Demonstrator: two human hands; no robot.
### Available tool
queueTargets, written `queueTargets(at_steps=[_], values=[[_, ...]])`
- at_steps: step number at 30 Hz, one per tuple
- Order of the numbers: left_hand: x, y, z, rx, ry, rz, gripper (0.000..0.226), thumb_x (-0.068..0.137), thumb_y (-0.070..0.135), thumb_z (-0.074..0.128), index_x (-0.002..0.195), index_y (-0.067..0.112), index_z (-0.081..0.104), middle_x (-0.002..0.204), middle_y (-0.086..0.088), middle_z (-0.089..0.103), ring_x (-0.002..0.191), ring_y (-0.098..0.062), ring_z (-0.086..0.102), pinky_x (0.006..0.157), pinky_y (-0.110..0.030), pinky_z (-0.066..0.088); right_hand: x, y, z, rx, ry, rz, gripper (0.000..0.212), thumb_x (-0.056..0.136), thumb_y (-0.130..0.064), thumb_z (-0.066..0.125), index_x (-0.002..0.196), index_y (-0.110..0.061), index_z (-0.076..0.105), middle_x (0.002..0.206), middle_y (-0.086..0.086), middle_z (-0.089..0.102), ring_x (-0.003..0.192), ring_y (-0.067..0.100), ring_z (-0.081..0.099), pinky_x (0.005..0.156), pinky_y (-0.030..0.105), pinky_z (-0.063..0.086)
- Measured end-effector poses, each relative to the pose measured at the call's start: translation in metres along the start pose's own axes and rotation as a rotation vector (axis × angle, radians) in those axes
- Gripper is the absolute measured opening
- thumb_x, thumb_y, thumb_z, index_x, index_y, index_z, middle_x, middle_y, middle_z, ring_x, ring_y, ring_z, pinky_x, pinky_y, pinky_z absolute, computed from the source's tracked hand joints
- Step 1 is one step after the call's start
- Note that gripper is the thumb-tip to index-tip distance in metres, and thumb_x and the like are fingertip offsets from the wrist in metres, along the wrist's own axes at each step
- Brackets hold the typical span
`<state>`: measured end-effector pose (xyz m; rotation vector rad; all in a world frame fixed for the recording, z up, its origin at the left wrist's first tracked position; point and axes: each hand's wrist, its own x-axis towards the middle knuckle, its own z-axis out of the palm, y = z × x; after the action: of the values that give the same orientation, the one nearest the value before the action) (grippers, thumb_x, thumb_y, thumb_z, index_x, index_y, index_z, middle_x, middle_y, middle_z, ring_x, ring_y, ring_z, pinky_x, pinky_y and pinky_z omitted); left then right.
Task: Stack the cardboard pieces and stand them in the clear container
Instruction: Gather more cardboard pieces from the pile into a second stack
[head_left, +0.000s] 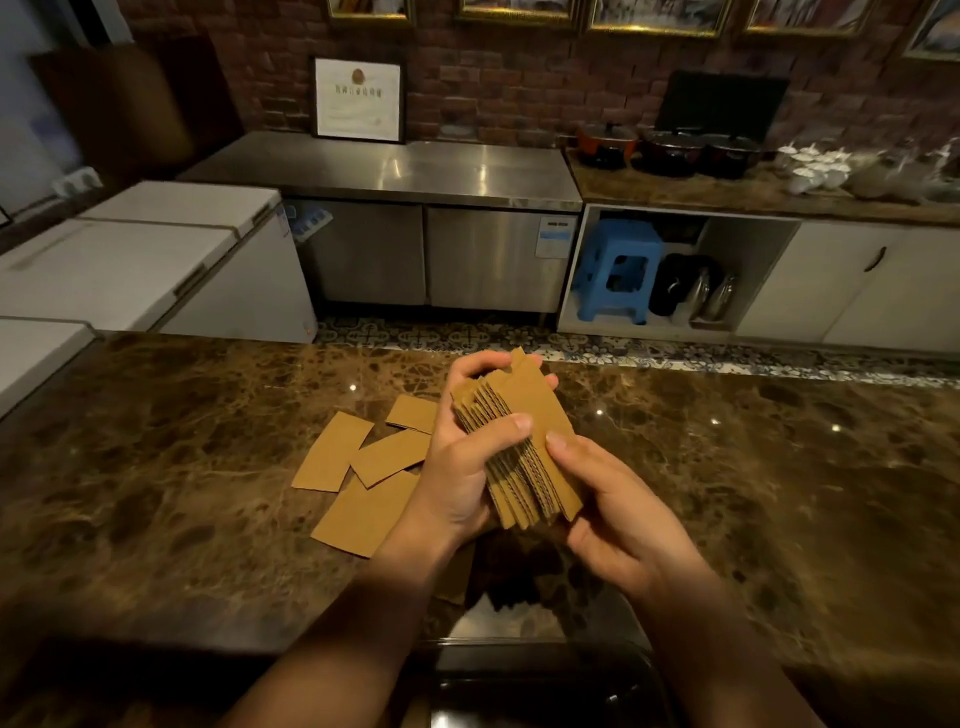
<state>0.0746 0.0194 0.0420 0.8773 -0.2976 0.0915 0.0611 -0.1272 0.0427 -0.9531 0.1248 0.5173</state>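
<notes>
A thick stack of brown corrugated cardboard pieces (524, 441) is held above the marble counter (182, 467), edges fanned unevenly. My left hand (462, 467) grips the stack from the left, thumb across its edges and fingers curled over its far end. My right hand (618, 514) holds it from the right, thumb pressed on the top piece. Several loose cardboard pieces (374, 467) lie flat on the counter to the left of my hands. A clear container (545, 670) sits at the near counter edge between my forearms, mostly hidden and dark.
Beyond the counter are white chest freezers (130, 260) at left, a steel worktop (395, 166) with a framed certificate (358, 98), and a blue stool (618, 270) in an open cabinet. Pots (670, 150) and cups stand at back right.
</notes>
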Motion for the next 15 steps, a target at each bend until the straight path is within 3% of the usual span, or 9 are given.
queueTargets(at_steps=[2, 4, 7, 9, 11, 13, 15], values=[[0.005, -0.006, 0.002, 0.076, 0.011, -0.026, 0.049, 0.07, 0.009, 0.072, 0.115, 0.025, 0.062, 0.126, -0.014, 0.065, 0.115, -0.037, 0.062, 0.09, -0.048, 0.056, 0.001, -0.003, -0.008, 0.01, -0.001, -0.068, 0.058, 0.076, -0.024, 0.081, 0.127, -0.004, 0.061, 0.121, 0.027, 0.069, 0.111, 0.039, 0.068, 0.086, 0.051, 0.06], [0.013, -0.014, 0.002, 0.122, -0.013, -0.118, 0.057, 0.071, 0.006, 0.074, 0.12, 0.032, 0.066, 0.119, -0.005, 0.07, 0.108, -0.029, 0.065, 0.083, -0.042, 0.058, 0.0, -0.008, -0.021, -0.017, 0.052, -0.202, 0.061, 0.069, -0.023, 0.085, 0.123, -0.008, 0.062, 0.115, 0.019, 0.073, 0.105, 0.034, 0.071, 0.08, 0.045, 0.062], [0.029, -0.027, -0.002, 0.257, -0.1, -0.286, 0.072, 0.072, 0.002, 0.077, 0.131, 0.041, 0.062, 0.125, 0.003, 0.07, 0.112, -0.017, 0.067, 0.084, -0.033, 0.057, -0.003, -0.016, -0.052, -0.406, 0.29, -0.478, 0.045, 0.069, -0.02, 0.088, 0.107, -0.024, 0.064, 0.098, 0.0, 0.075, 0.089, 0.015, 0.071, 0.071, 0.027, 0.06], [0.038, -0.039, -0.004, 0.378, -0.088, -0.389, 0.074, 0.066, 0.021, 0.087, 0.129, 0.05, 0.061, 0.135, -0.001, 0.06, 0.119, -0.015, 0.062, 0.094, -0.035, 0.055, -0.003, -0.02, -0.078, -0.805, 0.419, -0.618, 0.041, 0.073, -0.016, 0.088, 0.096, -0.039, 0.062, 0.097, -0.01, 0.068, 0.087, -0.002, 0.064, 0.073, 0.015, 0.052], [0.041, -0.058, 0.0, 0.455, -0.035, -0.525, 0.067, 0.059, 0.054, 0.088, 0.121, 0.052, 0.064, 0.136, -0.001, 0.058, 0.123, -0.015, 0.057, 0.104, -0.039, 0.048, 0.0, -0.015, -0.099, -1.049, 0.412, -0.672, 0.046, 0.074, -0.014, 0.087, 0.094, -0.044, 0.058, 0.102, -0.015, 0.064, 0.095, -0.004, 0.06, 0.079, 0.011, 0.047], [0.041, -0.085, 0.005, 0.552, 0.029, -0.58, 0.053, 0.062, 0.07, 0.079, 0.104, 0.038, 0.072, 0.117, -0.001, 0.07, 0.106, -0.015, 0.067, 0.091, -0.032, 0.055, 0.006, -0.004, -0.113, -1.186, 0.393, -0.701, 0.052, 0.073, -0.011, 0.086, 0.094, -0.045, 0.054, 0.106, -0.018, 0.058, 0.1, -0.005, 0.056, 0.083, 0.008, 0.042], [0.039, -0.114, 0.005, 0.633, 0.131, -0.533, 0.035, 0.083, 0.057, 0.071, 0.084, 0.021, 0.071, 0.09, -0.002, 0.073, 0.08, -0.012, 0.071, 0.067, -0.02, 0.054, 0.013, 0.008, -0.124, -1.179, 0.425, -0.674, 0.054, 0.072, -0.008, 0.086, 0.092, -0.046, 0.053, 0.107, -0.017, 0.054, 0.102, -0.006, 0.053, 0.085, 0.007, 0.039]])
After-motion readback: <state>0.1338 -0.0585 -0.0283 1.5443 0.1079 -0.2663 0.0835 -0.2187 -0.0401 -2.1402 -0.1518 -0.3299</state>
